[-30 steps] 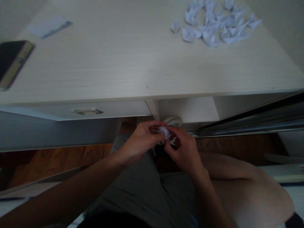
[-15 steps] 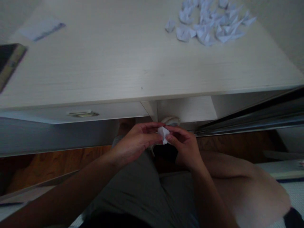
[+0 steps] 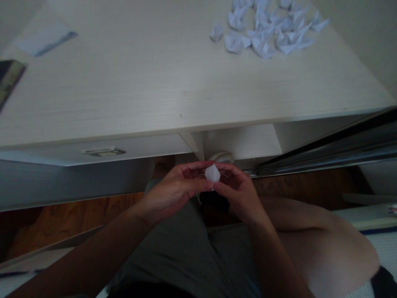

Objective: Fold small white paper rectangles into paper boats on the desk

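Observation:
Between my two hands, just below the desk's front edge, is a small folded white paper [image 3: 212, 173], roughly diamond-shaped with a point at the top. My left hand [image 3: 180, 184] pinches its left side between thumb and fingers. From the other side, my right hand [image 3: 235, 185] grips its right and lower edge, the thumb at the bottom corner. Fingertips of both hands meet behind the paper and are partly hidden. Several folded white paper pieces [image 3: 263, 43], some shaped like little boats, lie in a cluster at the desk's far right; one small folded piece [image 3: 216, 32] sits at their left.
The pale desk [image 3: 139, 82] spans the view, with a drawer handle [image 3: 104, 152] on its front. A paper strip [image 3: 46, 40] and a dark-screened or dark-covered flat object [image 3: 10, 80] lie at the left. Dark metallic rails [image 3: 335, 145] run at the right, below the desktop.
The folded paper has turned in my fingers, so a broader face now shows. My right thumb has shifted lower on it. The view has moved slightly.

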Demonstrator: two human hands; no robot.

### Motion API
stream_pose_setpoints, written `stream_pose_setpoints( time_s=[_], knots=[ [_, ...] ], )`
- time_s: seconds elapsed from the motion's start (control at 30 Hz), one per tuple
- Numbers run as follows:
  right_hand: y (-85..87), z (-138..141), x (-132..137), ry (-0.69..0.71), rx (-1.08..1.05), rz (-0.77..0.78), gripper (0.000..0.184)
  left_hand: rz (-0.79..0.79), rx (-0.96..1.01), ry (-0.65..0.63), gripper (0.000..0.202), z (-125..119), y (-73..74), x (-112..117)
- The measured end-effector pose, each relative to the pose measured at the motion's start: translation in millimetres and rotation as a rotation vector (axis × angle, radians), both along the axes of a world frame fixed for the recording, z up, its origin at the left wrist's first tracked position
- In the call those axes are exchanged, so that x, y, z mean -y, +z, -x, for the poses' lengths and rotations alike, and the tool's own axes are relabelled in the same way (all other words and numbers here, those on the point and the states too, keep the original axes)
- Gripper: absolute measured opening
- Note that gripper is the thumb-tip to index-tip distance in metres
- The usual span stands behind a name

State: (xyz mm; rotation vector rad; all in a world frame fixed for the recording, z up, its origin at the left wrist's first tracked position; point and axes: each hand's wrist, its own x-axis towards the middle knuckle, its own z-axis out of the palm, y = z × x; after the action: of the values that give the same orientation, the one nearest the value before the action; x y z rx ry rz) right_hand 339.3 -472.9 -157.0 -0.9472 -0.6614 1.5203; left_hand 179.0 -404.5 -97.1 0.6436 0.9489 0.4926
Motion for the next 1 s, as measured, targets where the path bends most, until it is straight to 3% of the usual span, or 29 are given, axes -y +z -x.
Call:
stream_pose_setpoints(
  time_s=[0.1,0.33,0.43,0.5,0.63,0.77,1.0],
  knots=[
    [5.7,-1,3,-0.008,0.157,-0.041,0.036,-0.011,-0.023,0.025,0.039,0,-1.8,0],
    [24.5,-8,7,-0.054,0.849,-0.2,0.046,-0.115,-0.081,-0.009,0.038,0,-10.6,3],
    [25.9,-8,7,-0.114,0.937,-0.249,0.041,-0.16,-0.098,-0.044,0.04,0,-10.1,4],
    [22.9,-9,6,-0.121,0.851,-0.217,0.038,-0.168,-0.099,-0.059,0.042,0,-7.8,3],
    [13.8,-11,5,-0.094,0.45,-0.09,0.029,-0.148,-0.067,-0.092,0.044,-2,-4.6,2],
    [9.1,-9,3,-0.099,0.169,-0.003,0.023,-0.158,-0.039,-0.05,0.047,-5,-8.4,5],
    [10.9,-3,3,-0.118,0.044,0.047,0.022,-0.212,-0.03,-0.046,0.044,-6,-13.9,8]
  ],
)
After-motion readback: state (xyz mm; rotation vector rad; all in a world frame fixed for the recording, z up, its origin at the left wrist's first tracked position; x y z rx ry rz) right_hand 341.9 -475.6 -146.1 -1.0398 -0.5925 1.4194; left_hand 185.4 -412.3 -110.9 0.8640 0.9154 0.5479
